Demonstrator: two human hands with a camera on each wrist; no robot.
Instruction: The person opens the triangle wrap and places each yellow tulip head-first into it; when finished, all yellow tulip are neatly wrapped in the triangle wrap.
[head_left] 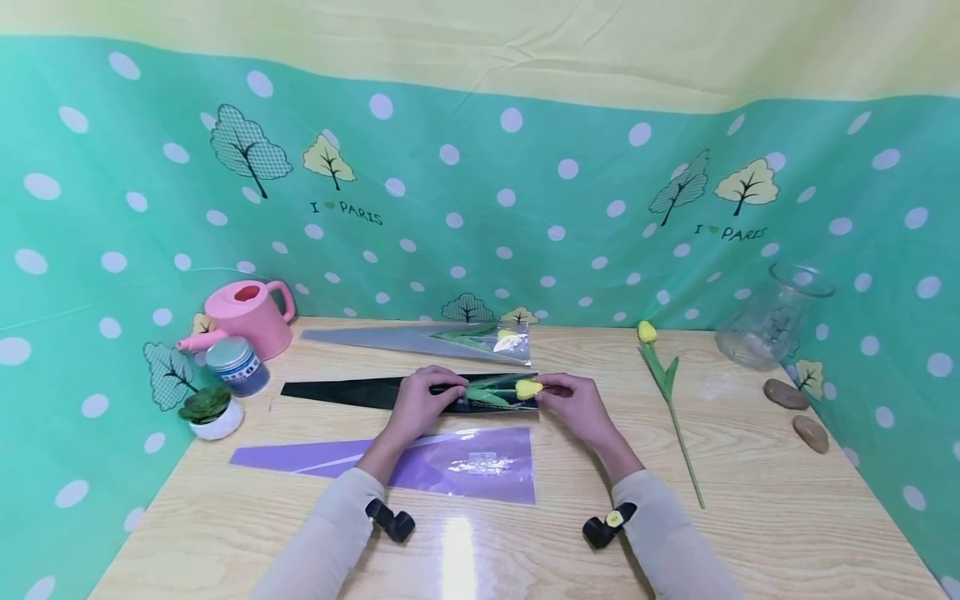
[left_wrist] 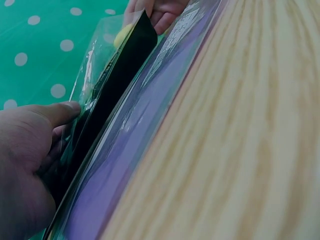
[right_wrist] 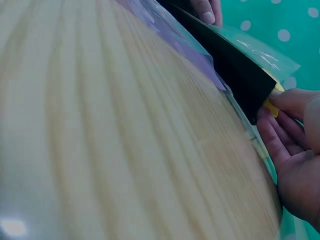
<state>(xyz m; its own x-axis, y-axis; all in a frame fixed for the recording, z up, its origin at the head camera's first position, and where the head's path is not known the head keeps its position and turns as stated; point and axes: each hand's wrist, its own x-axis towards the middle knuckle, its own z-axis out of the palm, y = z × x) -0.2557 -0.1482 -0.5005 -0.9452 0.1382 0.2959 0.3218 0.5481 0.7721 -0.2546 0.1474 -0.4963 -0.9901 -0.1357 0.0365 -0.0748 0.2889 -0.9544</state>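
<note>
You pinch a yellow tulip (head_left: pixel 528 389) at the wide mouth of a black flower sleeve (head_left: pixel 337 392) above the tabletop (head_left: pixel 765 533).
Your left hand (head_left: pixel 420 404) grips the sleeve partway along, thumb over its clear film; your right hand (head_left: pixel 581 410) has thumb and fingers closed on the bloom. The sleeve sits between a grey sleeve (head_left: pixel 375 339) behind, with another tulip inside, and a purple sleeve (head_left: pixel 461 477) in front.
</note>
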